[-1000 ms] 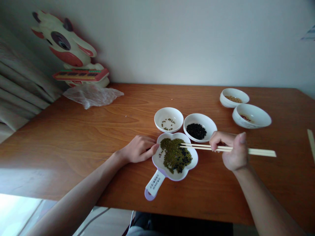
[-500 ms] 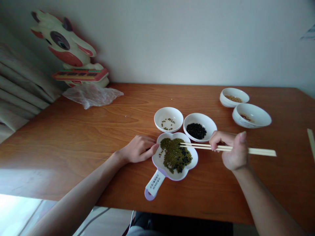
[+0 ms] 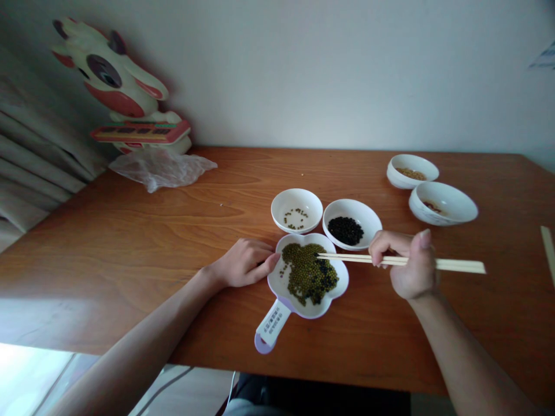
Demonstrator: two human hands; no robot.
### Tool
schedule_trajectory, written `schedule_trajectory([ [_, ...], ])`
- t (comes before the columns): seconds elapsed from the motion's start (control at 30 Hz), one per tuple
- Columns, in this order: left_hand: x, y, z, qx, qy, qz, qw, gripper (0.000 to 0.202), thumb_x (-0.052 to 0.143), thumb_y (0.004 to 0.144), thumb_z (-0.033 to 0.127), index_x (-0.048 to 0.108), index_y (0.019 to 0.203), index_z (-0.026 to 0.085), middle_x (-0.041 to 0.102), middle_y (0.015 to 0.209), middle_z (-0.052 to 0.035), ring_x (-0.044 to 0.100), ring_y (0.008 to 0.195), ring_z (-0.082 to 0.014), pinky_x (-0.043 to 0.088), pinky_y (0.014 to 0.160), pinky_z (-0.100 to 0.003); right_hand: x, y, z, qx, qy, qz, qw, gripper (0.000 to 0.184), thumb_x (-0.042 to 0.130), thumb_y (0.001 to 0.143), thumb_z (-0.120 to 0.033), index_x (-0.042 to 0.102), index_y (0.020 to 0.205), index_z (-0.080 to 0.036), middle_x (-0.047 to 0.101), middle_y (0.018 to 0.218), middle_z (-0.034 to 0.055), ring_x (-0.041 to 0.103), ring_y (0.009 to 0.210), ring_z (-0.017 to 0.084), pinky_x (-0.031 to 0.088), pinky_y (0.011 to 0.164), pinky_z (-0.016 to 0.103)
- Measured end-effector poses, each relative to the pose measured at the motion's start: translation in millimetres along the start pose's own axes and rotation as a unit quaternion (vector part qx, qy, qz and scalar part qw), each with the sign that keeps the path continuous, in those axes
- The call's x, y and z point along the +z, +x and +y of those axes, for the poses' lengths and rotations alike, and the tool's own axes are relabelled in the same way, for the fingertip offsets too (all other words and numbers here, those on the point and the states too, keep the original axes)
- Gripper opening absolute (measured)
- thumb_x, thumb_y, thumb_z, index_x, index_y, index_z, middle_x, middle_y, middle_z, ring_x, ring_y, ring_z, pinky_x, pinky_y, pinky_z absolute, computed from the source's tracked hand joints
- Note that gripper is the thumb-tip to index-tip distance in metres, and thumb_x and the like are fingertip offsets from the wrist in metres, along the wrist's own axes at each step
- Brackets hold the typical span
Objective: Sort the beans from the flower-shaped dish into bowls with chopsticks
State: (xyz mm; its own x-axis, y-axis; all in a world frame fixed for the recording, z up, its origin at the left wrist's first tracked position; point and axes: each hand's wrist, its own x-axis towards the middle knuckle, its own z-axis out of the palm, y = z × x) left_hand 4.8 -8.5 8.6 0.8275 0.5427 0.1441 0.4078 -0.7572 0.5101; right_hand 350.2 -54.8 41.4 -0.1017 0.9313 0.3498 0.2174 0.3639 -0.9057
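My right hand (image 3: 405, 261) is closed around a pair of pale wooden chopsticks (image 3: 459, 266). Their tips are close together among the beans near the upper middle of a white, lilac-edged flower-shaped dish (image 3: 284, 290) with a handle. Mostly green beans (image 3: 303, 271) fill it, with black beans (image 3: 323, 283) mixed in at the right. At the dish's left rim, my left hand (image 3: 245, 263) grips the edge, thumb on the rim; its other fingertips are partly hidden. Just behind the dish stand a white bowl (image 3: 288, 199) with a few green beans and another bowl (image 3: 370, 214) of black beans.
At the back right are two more white bowls, one with yellowish grains (image 3: 411, 173), one with reddish-brown bits (image 3: 433, 207). A cow-shaped toy keyboard (image 3: 143, 133) and a crumpled plastic bag (image 3: 167, 170) sit at the back left. A pale stick (image 3: 547, 248) lies at the right edge.
The chopstick tips have drawn closer together over the beans, and their rear ends sit slightly nearer each other. My left hand and the dish stay in place.
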Motion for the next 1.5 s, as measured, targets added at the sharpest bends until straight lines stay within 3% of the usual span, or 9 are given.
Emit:
schedule_trajectory([
  [0.3, -0.9, 1, 2, 0.007, -0.006, -0.001, 1.0, 0.044, 0.034, 0.109, 0.03, 0.046, 0.069, 0.018, 0.058, 0.073, -0.0035, 0.053, 0.065, -0.0131, 0.038, 0.064, -0.029, 0, 2, -4, -0.014, 0.03, 0.017, 0.999, 0.079, 0.022, 0.1, -0.073, 0.062, 0.054, -0.023, 0.054, 0.051, 0.0053, 0.047, 0.05, 0.018, 0.03, 0.052, 0.037],
  [0.53, 0.2, 0, 0, 0.003, -0.002, -0.007, 1.0, 0.042, 0.033, 0.11, 0.03, 0.047, 0.071, 0.018, 0.058, 0.074, -0.0034, 0.053, 0.066, -0.0135, 0.038, 0.064, -0.029, 1, 2, -2, 0.014, 0.016, -0.018, 1.0, 0.079, 0.021, 0.097, -0.077, 0.062, 0.058, -0.023, 0.057, 0.056, 0.0046, 0.049, 0.053, 0.019, 0.033, 0.053, 0.037],
  [0.83, -0.8, 1, 1, 0.001, -0.011, -0.008, 1.0, 0.043, 0.033, 0.11, 0.03, 0.046, 0.071, 0.018, 0.058, 0.075, -0.0034, 0.054, 0.067, -0.0132, 0.038, 0.065, -0.028, 5, 5, -10, 0.009, 0.046, -0.013, 0.999, 0.082, 0.02, 0.097, -0.079, 0.061, 0.054, -0.023, 0.054, 0.051, 0.0043, 0.048, 0.05, 0.018, 0.033, 0.05, 0.035],
  [1.17, -0.6, 0, 1, -0.003, -0.006, -0.007, 1.0, 0.042, 0.034, 0.11, 0.03, 0.047, 0.072, 0.018, 0.059, 0.075, -0.0034, 0.054, 0.066, -0.0131, 0.038, 0.065, -0.028, 3, -2, 7, 0.01, 0.016, -0.048, 0.999, 0.081, 0.011, 0.101, -0.072, 0.062, 0.061, -0.024, 0.056, 0.056, 0.0041, 0.05, 0.056, 0.019, 0.034, 0.056, 0.036],
  [1.5, -0.8, 1, 2, 0.003, -0.007, -0.007, 1.0, 0.044, 0.033, 0.11, 0.03, 0.047, 0.07, 0.018, 0.06, 0.074, -0.004, 0.055, 0.067, -0.0135, 0.039, 0.065, -0.028, 8, 2, -2, -0.003, 0.037, -0.024, 0.999, 0.082, 0.016, 0.101, -0.074, 0.061, 0.055, -0.022, 0.054, 0.052, 0.0034, 0.048, 0.05, 0.015, 0.033, 0.051, 0.034],
])
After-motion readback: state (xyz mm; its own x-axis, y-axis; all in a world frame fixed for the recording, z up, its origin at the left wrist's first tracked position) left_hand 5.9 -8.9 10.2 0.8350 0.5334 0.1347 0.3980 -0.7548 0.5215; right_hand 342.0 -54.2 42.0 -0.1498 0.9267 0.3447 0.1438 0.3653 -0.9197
